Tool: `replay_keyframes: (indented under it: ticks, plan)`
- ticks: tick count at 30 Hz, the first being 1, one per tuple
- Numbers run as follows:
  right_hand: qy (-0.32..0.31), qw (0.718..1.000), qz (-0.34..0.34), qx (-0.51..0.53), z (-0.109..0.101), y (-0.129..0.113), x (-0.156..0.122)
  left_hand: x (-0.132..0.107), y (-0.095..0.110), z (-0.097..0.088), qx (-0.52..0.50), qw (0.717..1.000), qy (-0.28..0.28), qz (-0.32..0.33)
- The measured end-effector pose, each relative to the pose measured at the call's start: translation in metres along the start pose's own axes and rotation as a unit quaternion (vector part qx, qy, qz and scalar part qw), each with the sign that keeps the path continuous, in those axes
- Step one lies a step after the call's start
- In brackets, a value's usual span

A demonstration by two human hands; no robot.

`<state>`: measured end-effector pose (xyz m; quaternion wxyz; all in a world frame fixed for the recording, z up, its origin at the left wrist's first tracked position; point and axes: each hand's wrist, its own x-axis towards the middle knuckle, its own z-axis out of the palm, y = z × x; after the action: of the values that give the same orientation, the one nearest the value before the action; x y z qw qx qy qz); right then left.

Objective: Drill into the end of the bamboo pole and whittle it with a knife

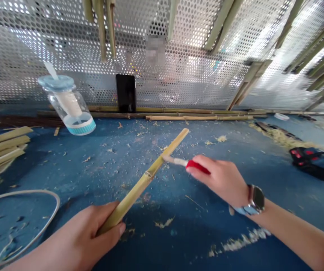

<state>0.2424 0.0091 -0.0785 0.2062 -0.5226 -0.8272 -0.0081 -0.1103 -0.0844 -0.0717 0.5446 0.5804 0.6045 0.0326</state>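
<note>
Bamboo cane [139, 186] gripped in left hand [74, 237]; right hand [215, 180] pinches red-handled tool [197, 166] touching it.

Tip of the red-handled tool [198, 166], too small to identify

Left hand [74, 237] closed around the lower end of a bamboo strip [147, 177], which runs forward across the workbench [162, 252]. Right hand [215, 180] to the right of the strip, holding a small hand tool [190, 163] with its tip touching the strip. Left of the grip: a looped cord [23, 210], with stacked bamboo slats [2, 148] behind it. Behind the grip: a tilted jar [67, 105], a phone [126, 93] upright against a perforated metal panel [66, 49], and bamboo rods [198, 117] along the panel's foot. Right of the right hand: an unclear object [311, 162]. Wood shavings [241, 241] lie on the workbench, in front of the right forearm.
</note>
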Motion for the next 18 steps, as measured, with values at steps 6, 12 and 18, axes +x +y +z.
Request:
replay_keyframes:
  ticks: [6, 12, 18]
  plan:
    - [0.041, 0.997, 0.054, -0.025, -0.004, 0.005, 0.001, 0.004, 0.005, 0.007, 0.101, 0.993, 0.053, 0.019]
    - [-0.004, 1.000, 0.022, 0.006, -0.001, -0.011, -0.004, 0.005, 0.010, 0.006, 0.218, 0.973, 0.072, 0.039]
    - [-0.046, 0.998, 0.005, 0.037, -0.001, -0.008, -0.001, 0.000, 0.009, 0.012, 0.259, 0.962, 0.073, 0.042]
